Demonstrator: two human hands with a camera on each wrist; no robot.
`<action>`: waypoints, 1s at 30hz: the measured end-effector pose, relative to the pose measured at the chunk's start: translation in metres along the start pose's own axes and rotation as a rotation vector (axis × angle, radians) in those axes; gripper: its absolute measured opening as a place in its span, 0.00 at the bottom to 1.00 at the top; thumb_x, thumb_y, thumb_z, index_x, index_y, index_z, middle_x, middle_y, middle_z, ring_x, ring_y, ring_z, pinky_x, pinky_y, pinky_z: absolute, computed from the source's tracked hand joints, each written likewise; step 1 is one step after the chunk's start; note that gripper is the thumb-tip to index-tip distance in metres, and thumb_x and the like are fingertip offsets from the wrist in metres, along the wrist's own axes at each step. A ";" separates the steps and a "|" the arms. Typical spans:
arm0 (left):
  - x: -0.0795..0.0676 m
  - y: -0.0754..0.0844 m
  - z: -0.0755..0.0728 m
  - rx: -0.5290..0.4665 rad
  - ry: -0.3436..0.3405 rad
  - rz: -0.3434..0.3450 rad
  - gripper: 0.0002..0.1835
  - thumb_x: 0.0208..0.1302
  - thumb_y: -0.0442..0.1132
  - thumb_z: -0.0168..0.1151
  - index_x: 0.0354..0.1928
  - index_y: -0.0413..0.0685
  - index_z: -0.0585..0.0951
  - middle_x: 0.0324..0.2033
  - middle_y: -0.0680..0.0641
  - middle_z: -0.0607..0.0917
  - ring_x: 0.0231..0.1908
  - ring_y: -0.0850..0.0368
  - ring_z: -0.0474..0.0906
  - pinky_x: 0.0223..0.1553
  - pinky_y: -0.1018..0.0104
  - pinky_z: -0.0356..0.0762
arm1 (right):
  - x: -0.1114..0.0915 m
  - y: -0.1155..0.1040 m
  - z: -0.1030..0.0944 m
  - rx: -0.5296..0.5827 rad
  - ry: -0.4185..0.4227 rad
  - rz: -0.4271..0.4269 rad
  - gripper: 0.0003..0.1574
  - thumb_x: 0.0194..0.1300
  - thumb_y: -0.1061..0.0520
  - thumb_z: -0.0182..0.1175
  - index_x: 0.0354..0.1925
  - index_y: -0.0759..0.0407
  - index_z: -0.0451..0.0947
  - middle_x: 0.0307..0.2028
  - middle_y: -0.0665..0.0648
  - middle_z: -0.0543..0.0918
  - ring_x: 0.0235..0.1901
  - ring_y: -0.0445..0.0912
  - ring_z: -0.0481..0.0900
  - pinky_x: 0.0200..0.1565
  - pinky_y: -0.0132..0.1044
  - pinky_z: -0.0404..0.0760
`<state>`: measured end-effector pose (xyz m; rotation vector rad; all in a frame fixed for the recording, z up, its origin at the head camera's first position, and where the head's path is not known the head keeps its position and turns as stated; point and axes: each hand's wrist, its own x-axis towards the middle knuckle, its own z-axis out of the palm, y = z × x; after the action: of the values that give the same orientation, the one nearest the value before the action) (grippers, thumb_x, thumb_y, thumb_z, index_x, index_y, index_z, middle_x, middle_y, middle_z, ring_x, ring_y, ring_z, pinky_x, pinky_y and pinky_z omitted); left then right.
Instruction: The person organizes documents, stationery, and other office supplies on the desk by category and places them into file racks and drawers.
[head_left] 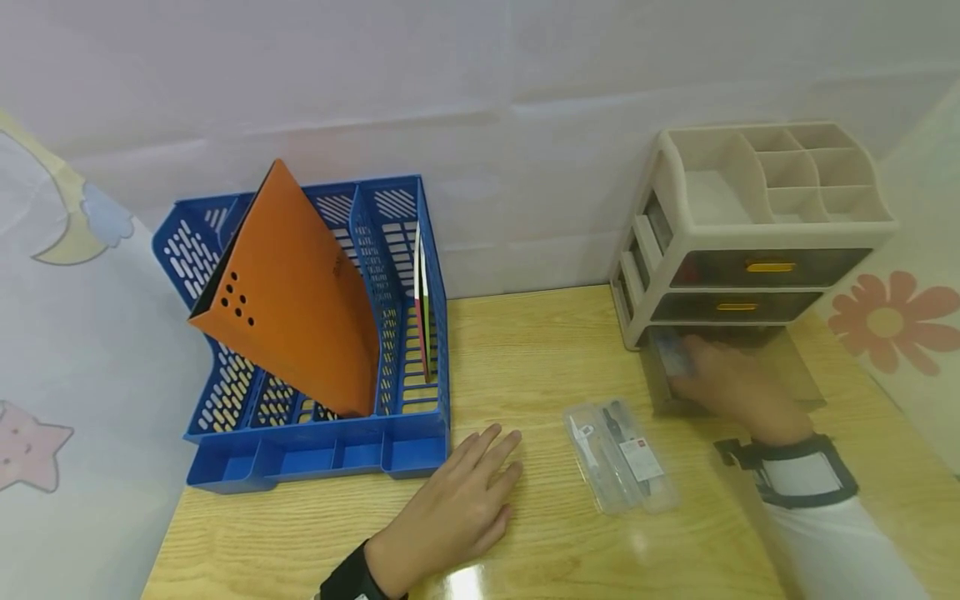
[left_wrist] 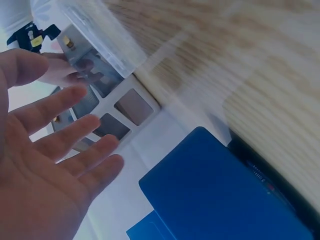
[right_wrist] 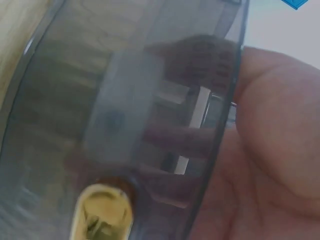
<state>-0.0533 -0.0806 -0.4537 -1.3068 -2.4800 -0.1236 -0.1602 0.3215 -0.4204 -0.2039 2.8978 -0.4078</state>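
Observation:
My right hand point(head_left: 727, 383) reaches into the pulled-out bottom drawer point(head_left: 787, 375), which is smoky and see-through. Between its thumb and fingers is a small clear, bluish item point(head_left: 671, 354), blurred in the head view. Through the drawer front point(right_wrist: 50, 125) in the right wrist view, the curled fingers and a pale rectangular shape show dimly. Low at the middle of the wooden table, my left hand point(head_left: 453, 504) holds nothing, its fingers loosely spread. Clear plastic cases point(head_left: 621, 457), containing a white tool and a dark one, lie between the two hands.
Above the open drawer, the cream drawer unit point(head_left: 765, 237) has two closed drawers and a divided top tray. A blue file organizer point(head_left: 322, 450) on the left holds an orange folder point(head_left: 300, 292) leaning aslant and thin booklets point(head_left: 422, 308). A white cloth backdrop point(head_left: 525, 200) hangs behind.

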 end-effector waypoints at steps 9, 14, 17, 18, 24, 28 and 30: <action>0.005 0.003 0.002 0.014 -0.056 -0.019 0.21 0.63 0.51 0.70 0.55 0.49 0.85 0.68 0.41 0.77 0.69 0.40 0.73 0.68 0.48 0.76 | 0.009 0.003 0.002 0.079 -0.110 0.022 0.53 0.64 0.49 0.63 0.74 0.72 0.49 0.54 0.85 0.75 0.52 0.80 0.77 0.47 0.70 0.79; 0.005 0.003 0.001 0.022 -0.063 -0.022 0.21 0.61 0.49 0.70 0.54 0.50 0.85 0.69 0.41 0.76 0.70 0.40 0.72 0.68 0.49 0.76 | 0.012 0.008 0.003 0.097 -0.141 0.000 0.54 0.66 0.48 0.62 0.75 0.72 0.46 0.54 0.87 0.75 0.50 0.80 0.78 0.46 0.68 0.80; 0.005 0.003 0.002 0.027 -0.067 -0.023 0.21 0.60 0.48 0.70 0.54 0.49 0.85 0.69 0.41 0.76 0.70 0.40 0.72 0.68 0.49 0.75 | 0.015 0.011 0.006 0.098 -0.146 -0.010 0.55 0.66 0.49 0.62 0.75 0.72 0.44 0.54 0.87 0.74 0.49 0.79 0.79 0.46 0.68 0.81; 0.005 0.003 0.002 0.026 -0.067 -0.023 0.21 0.60 0.48 0.69 0.54 0.49 0.85 0.69 0.41 0.76 0.70 0.40 0.72 0.68 0.49 0.75 | 0.015 0.012 0.007 0.096 -0.142 -0.012 0.55 0.66 0.49 0.62 0.75 0.72 0.44 0.54 0.87 0.74 0.49 0.79 0.79 0.47 0.68 0.80; 0.006 0.002 0.006 0.026 -0.054 -0.035 0.22 0.62 0.47 0.68 0.57 0.48 0.84 0.68 0.40 0.77 0.69 0.39 0.73 0.67 0.48 0.76 | 0.006 0.007 0.006 0.074 -0.091 -0.058 0.43 0.72 0.52 0.58 0.70 0.78 0.54 0.54 0.84 0.76 0.51 0.78 0.79 0.49 0.68 0.80; 0.010 0.000 0.007 0.036 -0.059 -0.054 0.26 0.64 0.47 0.68 0.62 0.47 0.81 0.67 0.40 0.77 0.68 0.40 0.75 0.67 0.50 0.77 | -0.012 -0.008 -0.002 0.026 -0.038 -0.069 0.33 0.76 0.54 0.52 0.67 0.77 0.60 0.52 0.81 0.79 0.49 0.75 0.80 0.49 0.68 0.80; 0.013 -0.002 0.008 0.034 -0.063 -0.066 0.28 0.64 0.47 0.68 0.64 0.47 0.79 0.68 0.40 0.77 0.68 0.41 0.75 0.67 0.52 0.77 | -0.020 -0.017 -0.006 -0.018 0.011 -0.069 0.31 0.76 0.55 0.51 0.66 0.77 0.62 0.49 0.81 0.79 0.48 0.76 0.80 0.47 0.69 0.80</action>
<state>-0.0633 -0.0695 -0.4566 -1.2343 -2.5673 -0.0561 -0.1399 0.3100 -0.4062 -0.3069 2.9122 -0.3954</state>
